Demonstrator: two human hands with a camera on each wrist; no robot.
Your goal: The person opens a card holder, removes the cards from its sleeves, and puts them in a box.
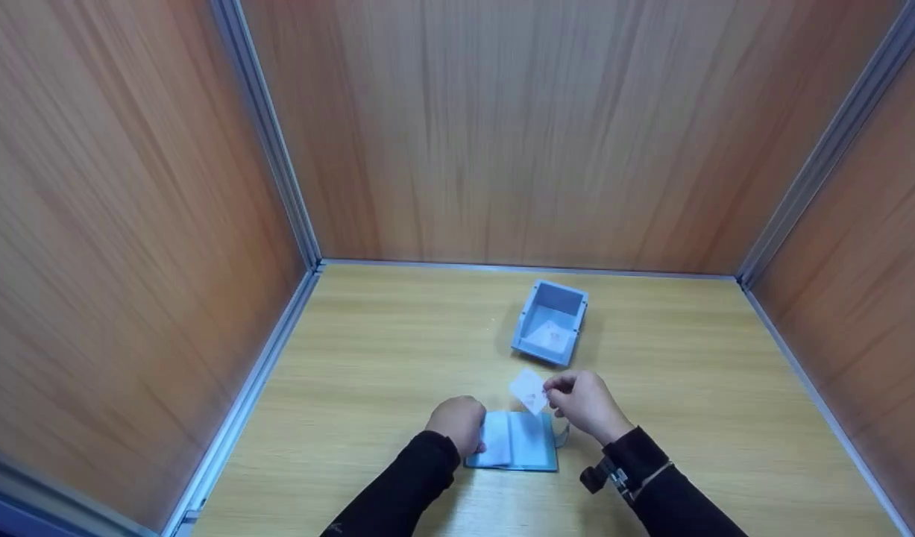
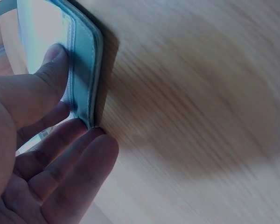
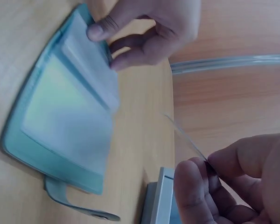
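A teal card holder [image 1: 518, 441] lies open on the wooden table near the front edge, its clear sleeves facing up. My left hand [image 1: 457, 423] holds its left edge, thumb [image 2: 53, 63] pressing on the sleeves of the holder [image 2: 81, 56] and fingers curled under the cover. My right hand [image 1: 585, 403] pinches a thin white card [image 1: 529, 391] between thumb and fingertips, lifted just above the holder's right page. In the right wrist view the card [image 3: 184, 136] shows edge-on above the open holder [image 3: 65, 121].
A small blue-grey bin [image 1: 550, 322] with more cards inside stands just beyond the hands. Wooden walls with metal corner strips enclose the table on the left, back and right. A strap [image 3: 70, 203] trails from the holder's edge.
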